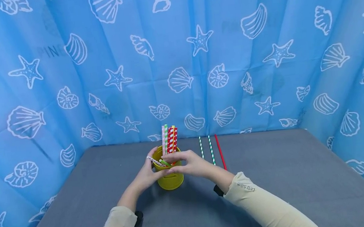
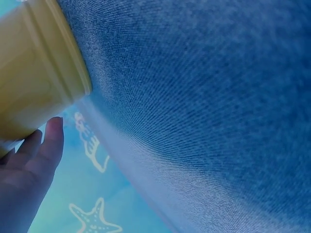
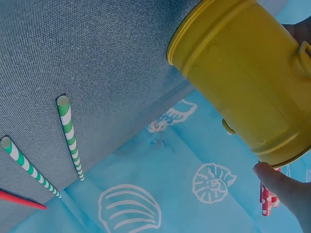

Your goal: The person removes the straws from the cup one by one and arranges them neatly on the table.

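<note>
A yellow metal bucket [image 1: 171, 183] stands on the table, and several patterned paper straws [image 1: 171, 140] rise from it. Two shorter-looking ends, a spotted white straw [image 1: 155, 161] and a green straw [image 1: 164, 163], lean at its front rim. My left hand [image 1: 146, 173] grips the bucket's left side, its fingers [image 2: 52, 138] against the wall in the left wrist view. The right hand [image 1: 192, 164] curls over the right of the rim, thumb in front and fingers over the straws. A fingertip [image 3: 265, 170] meets the rim in the right wrist view. Whether it also pinches a straw is hidden.
Right of the bucket, two green-and-white striped straws [image 1: 211, 151] and a red straw [image 1: 220, 150] lie apart on the grey tabletop [image 1: 275, 177]. A blue curtain with shell prints [image 1: 229, 60] encloses the table at the back and sides.
</note>
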`<act>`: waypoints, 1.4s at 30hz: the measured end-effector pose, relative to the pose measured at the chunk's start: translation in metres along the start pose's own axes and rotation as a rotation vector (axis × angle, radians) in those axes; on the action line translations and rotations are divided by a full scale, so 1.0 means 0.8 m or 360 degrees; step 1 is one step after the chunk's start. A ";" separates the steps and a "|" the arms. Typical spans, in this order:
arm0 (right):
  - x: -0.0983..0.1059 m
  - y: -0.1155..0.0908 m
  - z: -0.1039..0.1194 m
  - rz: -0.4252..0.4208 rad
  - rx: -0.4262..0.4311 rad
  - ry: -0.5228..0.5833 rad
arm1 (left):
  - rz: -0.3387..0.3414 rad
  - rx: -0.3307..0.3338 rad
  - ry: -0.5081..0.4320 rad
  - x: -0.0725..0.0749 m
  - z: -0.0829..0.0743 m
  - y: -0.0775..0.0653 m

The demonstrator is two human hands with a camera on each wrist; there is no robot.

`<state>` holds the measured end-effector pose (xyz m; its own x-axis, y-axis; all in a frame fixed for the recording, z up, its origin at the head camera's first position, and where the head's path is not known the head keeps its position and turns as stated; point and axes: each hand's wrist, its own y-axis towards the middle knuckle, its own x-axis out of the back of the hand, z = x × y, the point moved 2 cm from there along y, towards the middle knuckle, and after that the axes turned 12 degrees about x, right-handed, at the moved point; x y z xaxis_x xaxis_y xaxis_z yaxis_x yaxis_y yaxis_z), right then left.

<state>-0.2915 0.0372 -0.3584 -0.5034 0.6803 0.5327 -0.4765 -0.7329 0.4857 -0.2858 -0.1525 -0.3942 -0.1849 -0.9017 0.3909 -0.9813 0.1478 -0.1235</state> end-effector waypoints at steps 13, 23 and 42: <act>0.008 -0.002 0.001 -0.0058 0.0026 -0.0039 | 0.0023 -0.0004 -0.0018 0.000 -0.001 -0.001; 0.010 0.004 -0.003 -0.0090 0.0093 -0.0068 | 0.0026 -0.0006 -0.0039 0.001 0.001 0.001; 0.038 -0.014 0.012 -0.0385 0.0002 0.0049 | 0.0009 0.0026 -0.0085 -0.002 0.002 0.003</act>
<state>-0.2944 0.0663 -0.3407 -0.3967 0.8359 0.3794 -0.5848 -0.5487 0.5974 -0.2877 -0.1515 -0.3967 -0.1870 -0.9212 0.3412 -0.9791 0.1468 -0.1405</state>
